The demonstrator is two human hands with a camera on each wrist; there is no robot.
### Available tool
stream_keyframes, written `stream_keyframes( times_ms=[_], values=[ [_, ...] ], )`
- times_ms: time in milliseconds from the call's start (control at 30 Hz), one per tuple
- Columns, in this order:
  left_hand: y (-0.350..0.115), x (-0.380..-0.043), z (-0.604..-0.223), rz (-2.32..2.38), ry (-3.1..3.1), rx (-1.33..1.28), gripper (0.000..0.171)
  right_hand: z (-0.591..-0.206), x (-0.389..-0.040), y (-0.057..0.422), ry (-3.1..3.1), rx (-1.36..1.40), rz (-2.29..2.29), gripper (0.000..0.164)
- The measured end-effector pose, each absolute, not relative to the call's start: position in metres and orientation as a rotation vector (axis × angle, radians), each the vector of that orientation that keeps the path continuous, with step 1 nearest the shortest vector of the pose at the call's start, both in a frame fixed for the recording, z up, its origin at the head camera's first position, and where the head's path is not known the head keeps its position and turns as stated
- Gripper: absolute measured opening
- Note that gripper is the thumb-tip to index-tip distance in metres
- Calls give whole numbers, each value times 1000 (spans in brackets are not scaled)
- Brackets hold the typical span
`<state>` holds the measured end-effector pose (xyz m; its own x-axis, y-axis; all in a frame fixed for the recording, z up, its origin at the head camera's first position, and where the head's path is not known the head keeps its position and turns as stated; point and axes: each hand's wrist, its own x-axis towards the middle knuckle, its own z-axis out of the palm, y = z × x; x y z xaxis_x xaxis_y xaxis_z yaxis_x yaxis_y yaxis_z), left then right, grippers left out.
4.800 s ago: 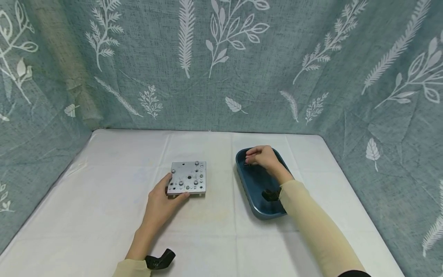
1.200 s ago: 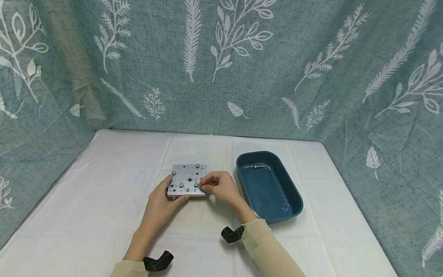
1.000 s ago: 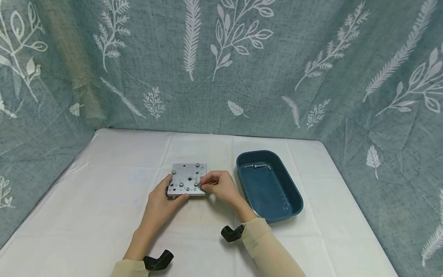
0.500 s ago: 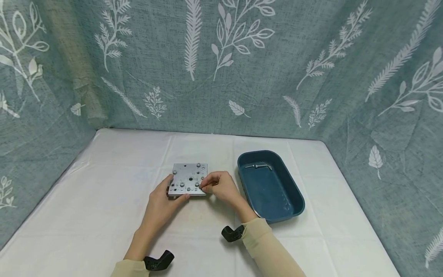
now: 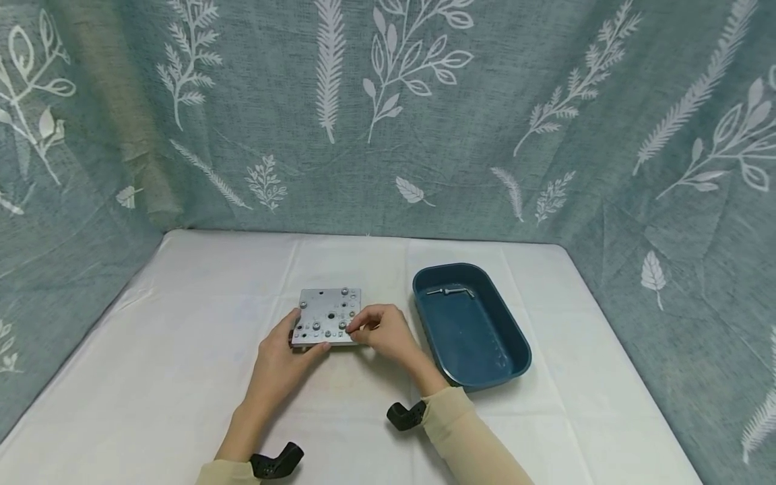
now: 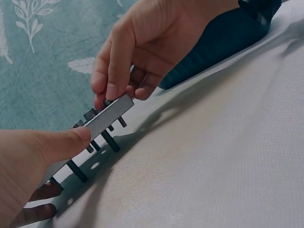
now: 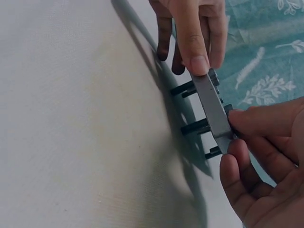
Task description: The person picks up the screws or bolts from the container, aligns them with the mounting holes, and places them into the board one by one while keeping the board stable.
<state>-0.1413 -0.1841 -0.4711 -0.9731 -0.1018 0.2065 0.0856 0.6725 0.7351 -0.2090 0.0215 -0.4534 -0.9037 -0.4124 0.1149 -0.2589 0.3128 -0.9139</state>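
A square silver metal plate (image 5: 316, 300) with holes and several screws is held above the white cloth. My left hand (image 5: 279, 360) grips its left side and front edge, thumb on the near edge. Threaded screw shanks (image 6: 110, 141) stick out below the plate in the left wrist view. At the plate's front right corner, my right hand (image 5: 388, 333) pinches a small screw (image 6: 108, 101) with thumb and forefinger, its other fingers curled. Most of that screw is hidden by the fingertips. In the right wrist view the plate (image 7: 211, 107) appears edge-on between both hands.
A blue tray (image 5: 526, 360) stands right of the plate, near my right forearm. Thin silver metal pieces (image 5: 450, 292) lie at its far end, too small to name. A leaf-patterned curtain (image 5: 358, 182) hangs behind and beside the white cloth (image 5: 230, 283).
My right hand was in the tray at first, then came left to the plate's front right corner. In the last half second its fingers shift slightly there. My left hand keeps its grip.
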Motion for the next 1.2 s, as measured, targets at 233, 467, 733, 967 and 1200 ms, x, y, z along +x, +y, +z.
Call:
stream_keyframes(
  times_ms=[233, 467, 733, 967, 1200],
  values=[
    [-183, -141, -473, -1183, -2650, 2, 89, -455, -206, 22, 2478, -653, -1633, 14],
    [-183, -144, -472, -1176, -2647, -10, 87, -451, -204, 24, 2519, -640, -1627, 13],
    [-183, -143, -475, -1158, -2642, 5, 88, -409, -204, 43, 2462, -697, -1691, 4],
    [-179, -143, -478, -1156, -2635, 16, 90, -371, -236, 87, 2301, -580, -1949, 15],
    [-179, -142, -479, -1135, -2635, 22, 89, -380, -288, 140, 2313, -212, -2067, 27]
  ],
)
